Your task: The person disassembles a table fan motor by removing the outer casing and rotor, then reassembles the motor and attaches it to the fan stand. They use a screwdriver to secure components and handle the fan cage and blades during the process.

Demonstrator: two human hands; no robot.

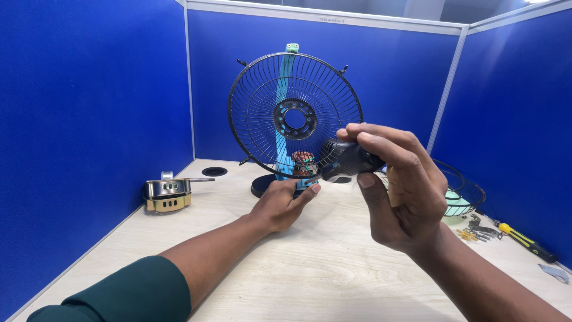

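Nearest, the right hand (400,186) is raised above the pale wooden table (310,274), its fingers and thumb closed around a small black motor housing (348,160) held up in front of the lower right of the fan guard. Just beyond and to the left, the left hand (283,204) rests on the table with its fingers closed on the base of the blue fan stand (285,119), the thumb pointing right beneath the black part.

The stand rises upright from a round black base (262,186) and carries a round black wire guard (295,116) with a ring-shaped hub at its centre; a copper-wound motor core (302,162) shows low behind the wires. A small green cap tops the stand.

To the left, near the blue partition, sits a metal and yellowish motor part (168,195) with a shaft sticking out to the right. Farther back lies a round black cable hole (214,172) in the tabletop.

To the right, partly hidden by the right hand, a second wire guard (468,191) lies flat. Beside it are loose screws and small metal bits (476,231), and a yellow-handled screwdriver (524,241) near the right wall.

At the far top, a small white label (331,19) sits on the grey partition rail; its print is too small to read.
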